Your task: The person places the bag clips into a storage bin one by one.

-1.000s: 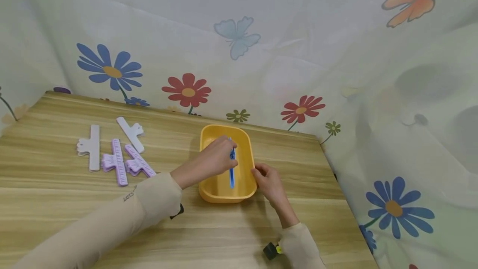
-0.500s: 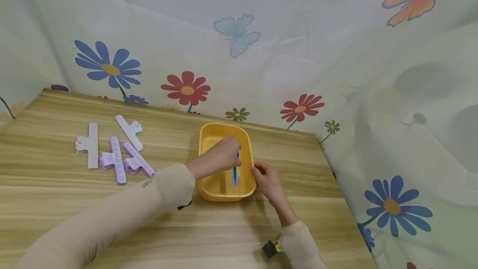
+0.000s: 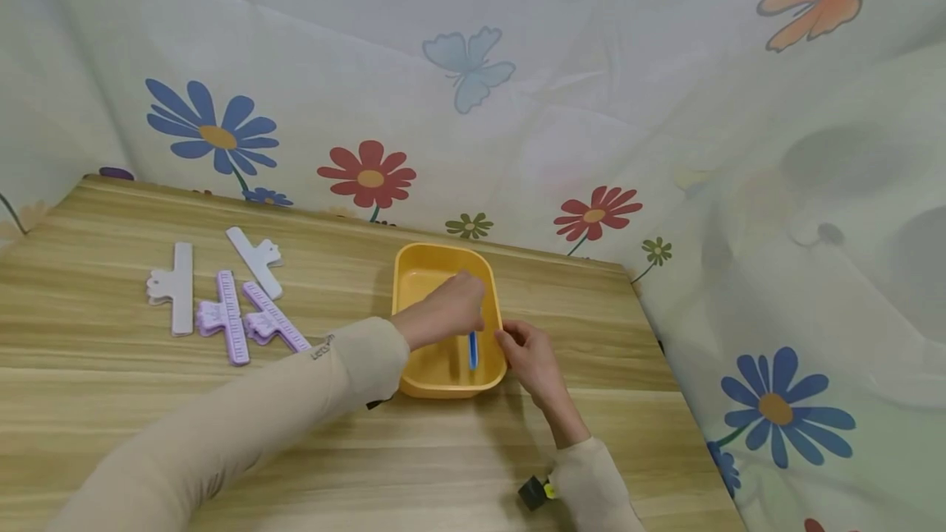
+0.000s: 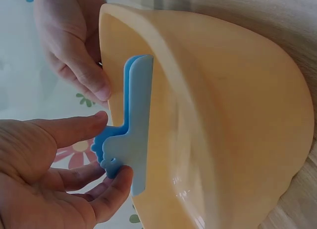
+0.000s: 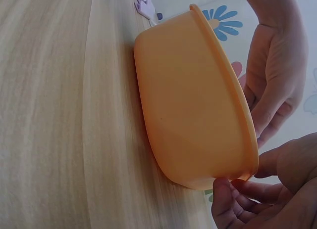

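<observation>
One blue clip (image 4: 142,115) sits pinched between the left hand's (image 3: 452,304) fingers (image 4: 115,194).

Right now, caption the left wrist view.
Left-hand fingers pinch a blue T-shaped plastic clip at a yellow plastic tub.

Smooth plastic in the yellow bin (image 4: 267,90), matt outside with glossy highlights inside, and smooth, softly matt plastic in the blue clip (image 4: 139,117). Plastic-looking too in the pale clips (image 3: 183,290), plain-faced, and in the purple clips (image 3: 234,323), finely lined along their bars. Wood-grained with a low sheen across the bench (image 3: 436,470); creased and cloth-like in the backdrop (image 3: 310,64), matt cloth in the sleeves (image 3: 214,425).
</observation>
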Demonstrator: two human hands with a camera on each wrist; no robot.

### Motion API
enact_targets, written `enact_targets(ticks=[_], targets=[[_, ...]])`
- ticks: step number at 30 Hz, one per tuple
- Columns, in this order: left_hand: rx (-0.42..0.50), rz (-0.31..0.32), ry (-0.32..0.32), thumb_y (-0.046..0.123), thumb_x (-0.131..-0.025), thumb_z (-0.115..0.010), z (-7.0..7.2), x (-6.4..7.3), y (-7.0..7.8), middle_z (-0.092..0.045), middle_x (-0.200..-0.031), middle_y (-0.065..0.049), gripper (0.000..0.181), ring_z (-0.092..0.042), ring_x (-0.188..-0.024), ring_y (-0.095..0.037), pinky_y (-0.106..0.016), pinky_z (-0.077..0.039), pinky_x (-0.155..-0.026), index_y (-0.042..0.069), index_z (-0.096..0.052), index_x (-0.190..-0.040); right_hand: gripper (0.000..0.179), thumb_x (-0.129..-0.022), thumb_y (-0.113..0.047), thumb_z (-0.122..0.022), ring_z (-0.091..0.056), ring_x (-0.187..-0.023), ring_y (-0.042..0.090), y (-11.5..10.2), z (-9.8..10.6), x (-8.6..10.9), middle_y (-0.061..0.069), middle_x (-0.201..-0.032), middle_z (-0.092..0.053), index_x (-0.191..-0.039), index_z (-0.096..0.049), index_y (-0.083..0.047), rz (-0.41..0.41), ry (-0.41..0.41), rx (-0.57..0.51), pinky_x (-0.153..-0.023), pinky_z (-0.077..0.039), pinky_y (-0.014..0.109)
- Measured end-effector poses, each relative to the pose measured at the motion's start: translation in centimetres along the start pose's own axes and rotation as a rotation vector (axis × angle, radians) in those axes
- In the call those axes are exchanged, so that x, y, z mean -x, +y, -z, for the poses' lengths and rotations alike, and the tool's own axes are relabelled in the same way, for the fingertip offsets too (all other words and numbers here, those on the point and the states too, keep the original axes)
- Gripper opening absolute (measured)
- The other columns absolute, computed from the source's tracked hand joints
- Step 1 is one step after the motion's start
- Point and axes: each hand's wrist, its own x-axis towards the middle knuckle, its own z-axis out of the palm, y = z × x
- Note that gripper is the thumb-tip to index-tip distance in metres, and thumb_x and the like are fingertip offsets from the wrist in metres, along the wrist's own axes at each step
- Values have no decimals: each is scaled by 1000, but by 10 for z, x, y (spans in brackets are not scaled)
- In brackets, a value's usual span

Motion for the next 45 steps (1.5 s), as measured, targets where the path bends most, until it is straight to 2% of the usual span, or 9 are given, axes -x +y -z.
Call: enact_targets(ticks=[8,10,14,18,21,25,31,39,45], targets=[[-1,1,-28,4,-87,-80,-3,-5,7,-64,-110,-17,12,-54,-97,-26,-32,-50,-73,0,-68,-89,28,-104,-4,-58,-61,-77,24,-8,0,3,27,-98,-67,-124,-65,15,-7,4,1,-61,-51,25],[-2,-4,-28,1,-88,-76,-5,-6,7,-63,-106,-16,9,-53,-91,-25,-29,-48,-67,1,-68,-84,28,-103,-2,-57,-61,-77,27,-17,1,7,30,-98,-66,-123,-64,17,-3,-2,5,-62,-52,27],[36,-7,-37,-5,-88,-68,-8,-10,4,-60,-89,-13,20,-49,-68,-19,-25,-39,-52,5,-62,-72,27,-102,1,-57,-61,-78,31,-33,1,13,32,-98,-65,-121,-64,19,1,-5,16,-63,-53,28],[59,-17,-50,-9,-88,-65,-10,-12,0,-52,-71,-7,24,-43,-55,-15,-24,-34,-47,6,-57,-72,28,-103,-2,-58,-61,-77,26,-19,-1,8,29,-99,-67,-122,-64,17,-7,11,9,-61,-50,24],[37,-22,-52,-9,-88,-64,-11,-12,-1,-49,-70,-5,20,-44,-58,-16,-25,-35,-49,6,-58,-76,29,-104,-5,-59,-61,-76,24,-3,-2,0,27,-99,-67,-124,-64,16,-10,16,6,-60,-49,22],[-18,7,-49,-5,-91,-64,-12,-11,0,-54,-78,-7,13,-48,-65,-20,-28,-39,-54,6,-62,-84,29,-103,-6,-60,-62,-78,26,1,-1,-2,25,-99,-68,-124,-66,13,-5,11,-5,-60,-50,22],[-148,44,-51,3,-91,-68,-10,-8,0,-58,-78,-5,18,-50,-66,-20,-34,-45,-59,11,-62,-77,30,-103,-8,-61,-63,-81,26,1,0,-1,25,-101,-69,-125,-66,12,-1,11,-24,-61,-51,21],[-181,63,-73,3,-97,-60,-8,-7,-7,-60,-82,-6,18,-55,-71,-22,-38,-49,-67,10,-63,-81,30,-102,-7,-61,-64,-81,29,2,-1,-1,25,-101,-68,-124,-66,13,-10,18,-14,-61,-51,22],[-181,69,-68,5,-99,-59,-5,-6,-10,-61,-86,-6,13,-58,-77,-24,-42,-53,-74,9,-66,-89,31,-103,-8,-61,-63,-80,24,0,-2,0,25,-102,-68,-124,-66,13,-12,22,-11,-62,-51,24]])
